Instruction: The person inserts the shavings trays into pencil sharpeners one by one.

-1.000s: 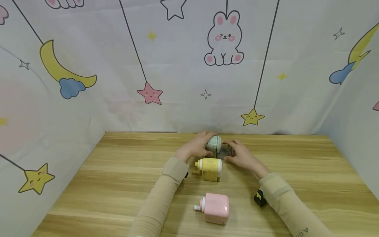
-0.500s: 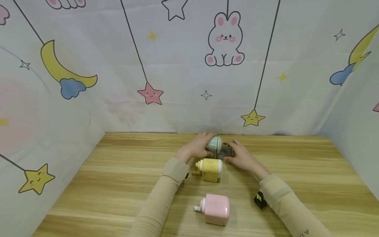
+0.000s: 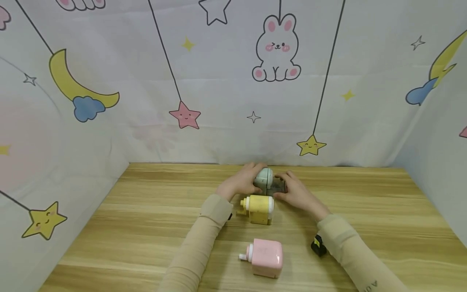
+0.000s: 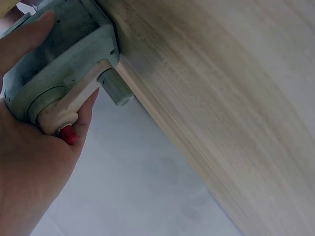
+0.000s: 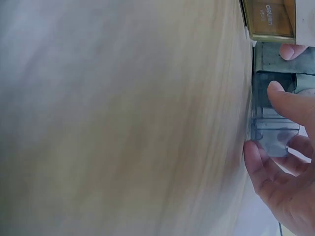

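At the back of the table a grey-green crank pencil sharpener (image 3: 263,177) stands upright, with my left hand (image 3: 241,181) gripping its body. In the left wrist view the thumb lies along one side of the sharpener, and its crank handle (image 4: 81,93) with a red tip faces the palm. A clear shavings drawer (image 3: 277,185) sticks partly out of the sharpener's right side. My right hand (image 3: 297,192) holds this drawer between thumb and fingers; the right wrist view shows the drawer (image 5: 278,137) still lined up with the body.
A yellow pencil sharpener (image 3: 260,209) stands just in front of the green one. Nearer still is a pink pencil sharpener (image 3: 267,258). A patterned white cloth (image 3: 226,138) rises behind the table's back edge. A black device (image 3: 318,245) sits at the right sleeve.
My right hand has shifted very slightly left, toward the green sharpener. The left hand and the other sharpeners have stayed in place.
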Motion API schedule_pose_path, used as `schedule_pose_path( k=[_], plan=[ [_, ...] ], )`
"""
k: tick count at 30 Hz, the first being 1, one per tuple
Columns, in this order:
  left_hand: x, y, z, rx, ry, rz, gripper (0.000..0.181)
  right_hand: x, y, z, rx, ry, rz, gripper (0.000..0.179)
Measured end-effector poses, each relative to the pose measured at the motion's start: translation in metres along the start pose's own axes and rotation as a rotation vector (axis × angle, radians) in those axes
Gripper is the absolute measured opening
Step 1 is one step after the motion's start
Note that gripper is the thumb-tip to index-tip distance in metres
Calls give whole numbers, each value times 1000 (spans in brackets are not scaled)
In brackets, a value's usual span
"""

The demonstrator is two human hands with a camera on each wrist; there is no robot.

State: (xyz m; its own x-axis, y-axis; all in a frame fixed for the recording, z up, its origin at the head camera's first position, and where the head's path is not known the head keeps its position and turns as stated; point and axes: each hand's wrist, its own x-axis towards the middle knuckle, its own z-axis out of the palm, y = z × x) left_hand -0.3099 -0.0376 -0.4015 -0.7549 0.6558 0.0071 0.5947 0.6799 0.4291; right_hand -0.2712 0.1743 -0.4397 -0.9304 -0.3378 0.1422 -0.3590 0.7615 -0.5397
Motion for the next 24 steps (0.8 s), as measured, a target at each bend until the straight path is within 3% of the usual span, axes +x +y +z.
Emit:
schedule_pose_path(
  k=[24],
  plan=[
    [2, -1, 0, 45, -27, -21, 77, 9, -2, 7, -14, -22, 15, 64]
  ],
)
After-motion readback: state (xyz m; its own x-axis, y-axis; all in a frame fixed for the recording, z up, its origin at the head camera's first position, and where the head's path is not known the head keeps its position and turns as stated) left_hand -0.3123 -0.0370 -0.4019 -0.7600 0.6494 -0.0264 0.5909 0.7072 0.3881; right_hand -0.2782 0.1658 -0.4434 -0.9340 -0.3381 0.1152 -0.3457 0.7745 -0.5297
